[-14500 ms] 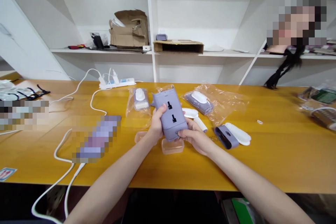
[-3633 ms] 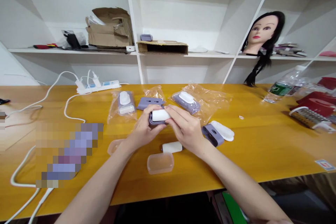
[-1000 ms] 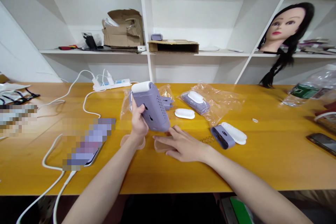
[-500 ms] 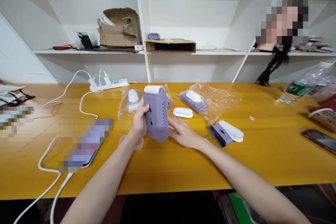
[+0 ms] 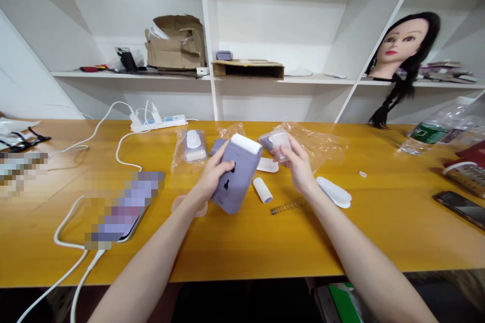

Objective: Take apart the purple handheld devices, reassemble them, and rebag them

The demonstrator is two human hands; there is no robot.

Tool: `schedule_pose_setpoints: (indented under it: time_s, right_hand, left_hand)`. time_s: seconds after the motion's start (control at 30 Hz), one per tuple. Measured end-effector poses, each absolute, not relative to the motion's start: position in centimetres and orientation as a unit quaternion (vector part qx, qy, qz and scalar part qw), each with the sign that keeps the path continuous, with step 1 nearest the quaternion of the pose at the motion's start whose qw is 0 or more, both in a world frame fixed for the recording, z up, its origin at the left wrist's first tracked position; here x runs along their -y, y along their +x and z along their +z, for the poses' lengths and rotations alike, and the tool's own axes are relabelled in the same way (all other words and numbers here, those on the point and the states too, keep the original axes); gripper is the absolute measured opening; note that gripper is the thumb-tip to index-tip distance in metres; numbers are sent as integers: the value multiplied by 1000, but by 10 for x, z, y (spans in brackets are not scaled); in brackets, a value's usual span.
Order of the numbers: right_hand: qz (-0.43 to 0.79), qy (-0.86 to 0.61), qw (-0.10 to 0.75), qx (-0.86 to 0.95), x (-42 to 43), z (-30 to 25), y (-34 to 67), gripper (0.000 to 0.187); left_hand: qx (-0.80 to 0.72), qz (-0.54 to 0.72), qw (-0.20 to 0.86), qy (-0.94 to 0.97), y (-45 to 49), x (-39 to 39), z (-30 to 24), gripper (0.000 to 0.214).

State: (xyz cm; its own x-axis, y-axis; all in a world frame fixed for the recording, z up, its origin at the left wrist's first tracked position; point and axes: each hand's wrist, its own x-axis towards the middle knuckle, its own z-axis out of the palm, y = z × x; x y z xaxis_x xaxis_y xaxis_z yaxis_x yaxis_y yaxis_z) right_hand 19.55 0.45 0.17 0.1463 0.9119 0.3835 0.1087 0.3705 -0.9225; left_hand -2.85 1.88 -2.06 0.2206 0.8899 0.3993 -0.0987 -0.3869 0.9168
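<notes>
My left hand (image 5: 214,174) is wrapped round a purple handheld device (image 5: 238,174) with a white top end and small black marks on its face. It is held tilted above the table. My right hand (image 5: 301,161) pinches a small whitish, cap-like part (image 5: 280,145), a little to the right of the device. On the wood between the hands lies a short white cylinder (image 5: 262,190). Close by is a metal coil spring (image 5: 286,207), partly under my right wrist. A white oval bristled piece (image 5: 268,164) and a second white oval piece (image 5: 333,192) rest nearby.
Behind my hands, clear plastic bags (image 5: 320,146) lie near a wrapped purple item (image 5: 195,146). A phone on a cable (image 5: 129,207) is at left, a power strip (image 5: 162,122) at the back. Bottles (image 5: 432,128) and another phone (image 5: 460,207) stand or lie right. A mannequin head (image 5: 405,43) sits on the shelf.
My left hand has tilted the device to the right. My right hand has moved away from it, up and right, and now holds the whitish part. The white cylinder has come into view; the purple sleeve is no longer seen.
</notes>
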Motion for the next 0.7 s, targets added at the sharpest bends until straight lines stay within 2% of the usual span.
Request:
schedule_pose_setpoints:
  time_s: [0.1, 0.27, 0.43, 0.57, 0.7]
  right_hand:
    - [287, -400, 619, 612, 6, 17, 204, 50]
    - [175, -406, 516, 733, 23, 21, 199, 45]
    - [65, -407, 460, 786, 30, 16, 189, 53]
    - [47, -374, 453, 808, 28, 12, 187, 56]
    - [80, -364, 448, 813, 28, 10, 187, 55]
  left_hand:
    - [-315, 476, 443, 692, -25, -9, -16, 59]
    - [-310, 422, 401, 752, -19, 3, -10, 62]
    - [-323, 392, 383, 772, -18, 10, -4, 68]
    - [-346, 383, 398, 758, -19, 12, -4, 81]
    - [-323, 393, 409, 758, -18, 14, -4, 77]
